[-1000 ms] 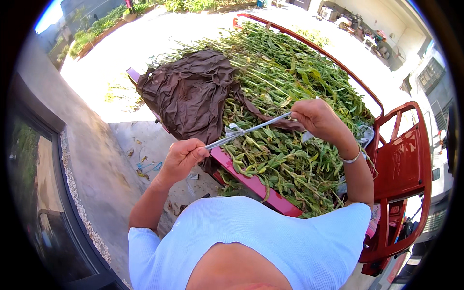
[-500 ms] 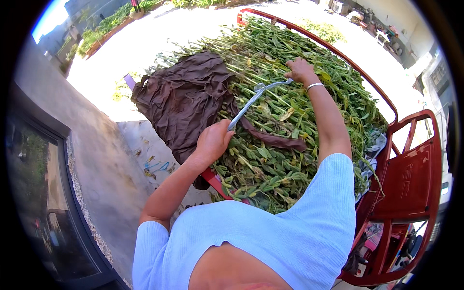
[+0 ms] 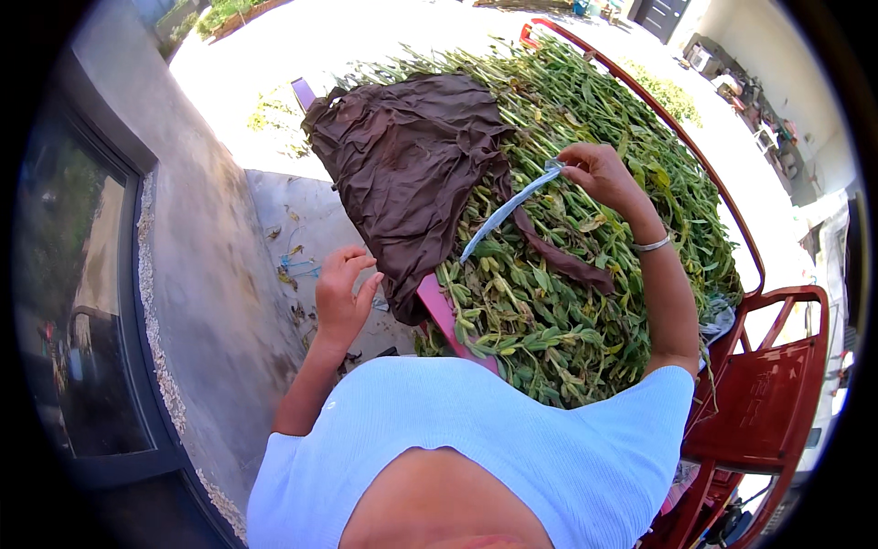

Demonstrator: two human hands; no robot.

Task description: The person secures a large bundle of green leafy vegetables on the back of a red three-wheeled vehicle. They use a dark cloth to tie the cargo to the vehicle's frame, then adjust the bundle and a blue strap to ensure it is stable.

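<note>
Over the plants [image 3: 631, 229], a pale blue strip [image 3: 508, 215] slants down to the left from the right hand [image 3: 599, 178], whose fingers are clamped on its upper end. The lower end is free; whether it touches the leaves I cannot tell. Just beside it, a brown band [image 3: 572, 263] lies across the stems, and a crumpled brown cloth [image 3: 402, 151] covers the left part of the heap. Near the cloth's lower left edge, the left hand [image 3: 341, 296] is raised with nothing in it, fingers bent and apart. A pink rail [image 3: 445, 318] shows along the near edge, a red rail [image 3: 681, 130] along the far side, a red panel [image 3: 754, 393] to the right. Further left, blue strands [image 3: 297, 269] lie on the floor [image 3: 291, 206], beside a wall [image 3: 215, 265] and a glass door [image 3: 101, 220]
</note>
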